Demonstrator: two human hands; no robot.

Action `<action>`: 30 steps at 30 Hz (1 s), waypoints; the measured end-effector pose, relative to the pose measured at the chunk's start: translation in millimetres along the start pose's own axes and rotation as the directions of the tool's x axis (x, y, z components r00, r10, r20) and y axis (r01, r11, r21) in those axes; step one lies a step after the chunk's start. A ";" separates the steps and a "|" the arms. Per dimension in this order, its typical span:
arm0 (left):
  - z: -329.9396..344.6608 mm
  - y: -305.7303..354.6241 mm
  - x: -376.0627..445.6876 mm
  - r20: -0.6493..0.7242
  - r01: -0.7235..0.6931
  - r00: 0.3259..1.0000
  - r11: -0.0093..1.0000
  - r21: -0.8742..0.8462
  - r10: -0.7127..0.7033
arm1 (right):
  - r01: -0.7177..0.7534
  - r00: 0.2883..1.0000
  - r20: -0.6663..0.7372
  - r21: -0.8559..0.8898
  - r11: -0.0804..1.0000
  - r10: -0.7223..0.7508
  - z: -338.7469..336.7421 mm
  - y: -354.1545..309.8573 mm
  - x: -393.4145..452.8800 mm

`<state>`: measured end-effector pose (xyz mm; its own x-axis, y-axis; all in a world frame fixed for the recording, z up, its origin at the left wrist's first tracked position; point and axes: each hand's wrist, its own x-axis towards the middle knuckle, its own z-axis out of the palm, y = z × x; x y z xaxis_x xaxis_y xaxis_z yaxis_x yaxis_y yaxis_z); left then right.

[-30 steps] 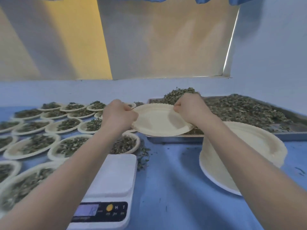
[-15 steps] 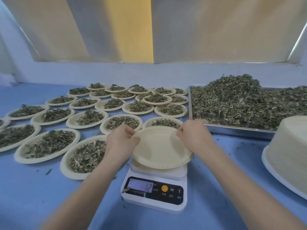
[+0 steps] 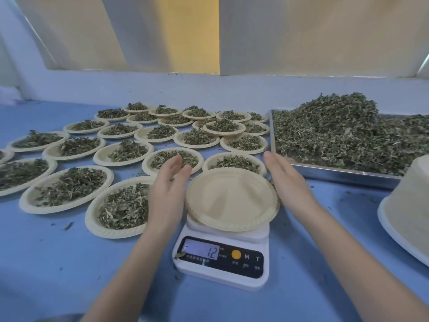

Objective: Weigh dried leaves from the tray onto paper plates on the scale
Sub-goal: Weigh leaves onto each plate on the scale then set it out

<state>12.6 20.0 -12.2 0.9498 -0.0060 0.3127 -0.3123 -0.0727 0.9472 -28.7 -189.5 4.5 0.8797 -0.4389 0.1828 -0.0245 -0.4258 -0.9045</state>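
An empty cream paper plate [image 3: 231, 198] rests on the white digital scale [image 3: 222, 259], whose display reads 12. My left hand [image 3: 168, 189] hovers just left of the plate with fingers spread and holds nothing. My right hand [image 3: 286, 180] is just right of the plate, flat and open, also holding nothing. A metal tray [image 3: 343, 176] heaped with dried green leaves [image 3: 343, 133] stands at the right, behind my right hand.
Several paper plates with leaf portions [image 3: 125, 205] cover the blue table [image 3: 58, 263] to the left and behind the scale. A tall stack of empty paper plates [image 3: 408, 205] stands at the right edge. Loose leaf bits lie scattered about. A wall runs along the back.
Both hands held the empty plate by its rim and set it down on the scale; now they have let go and spread apart on either side of it.
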 end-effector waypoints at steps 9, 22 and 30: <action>3.3 -2.8 -9.4 -0.041 -0.057 0.998 0.986 -0.154 0.051 | -0.020 1.000 0.016 0.144 0.989 0.018 -0.6 7.9 1.3; -4.4 -6.3 -12.9 -0.020 -0.121 0.993 0.973 -0.197 0.119 | 0.003 0.951 0.305 0.138 0.990 -0.046 -17.1 5.6 -15.5; -2.7 14.6 -5.0 0.114 -0.261 0.962 0.958 0.122 0.247 | -0.005 0.964 0.266 0.081 0.997 -0.016 -31.5 8.9 -23.3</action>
<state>3.3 21.7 0.2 0.8386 -0.1376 0.5271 -0.5447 -0.1896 0.8169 -64.4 -208.0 4.3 0.9746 -0.2057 0.0885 0.0092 -0.3580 -0.9337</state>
